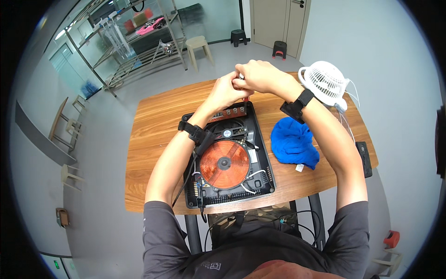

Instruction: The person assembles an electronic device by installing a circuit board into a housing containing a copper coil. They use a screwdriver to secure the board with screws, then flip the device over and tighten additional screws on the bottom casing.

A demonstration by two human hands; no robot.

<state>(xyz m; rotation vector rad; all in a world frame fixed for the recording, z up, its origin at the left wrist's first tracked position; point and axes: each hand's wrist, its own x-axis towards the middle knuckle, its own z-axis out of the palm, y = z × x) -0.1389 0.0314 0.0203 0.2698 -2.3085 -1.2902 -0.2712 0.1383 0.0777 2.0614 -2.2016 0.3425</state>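
**Close work at the opened cooker's [261, 156] far edge**

On the wooden bench [155, 139], the black cooker lies with its copper-coloured coil [234, 162] exposed. The red control strip [229, 112] runs along its far side. Above that, the right hand [260, 76] is closed, apparently around a slim tool [246, 98]; the left hand's [226, 91] grip cannot be told. Likely screw work; next calls for steady, upright turning.

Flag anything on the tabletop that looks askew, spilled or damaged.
The black appliance casing lies open with its copper-coloured coil bare, where a cover would normally hide it. To its right, the blue cloth is bunched up rather than folded. No spill or clear breakage shows.
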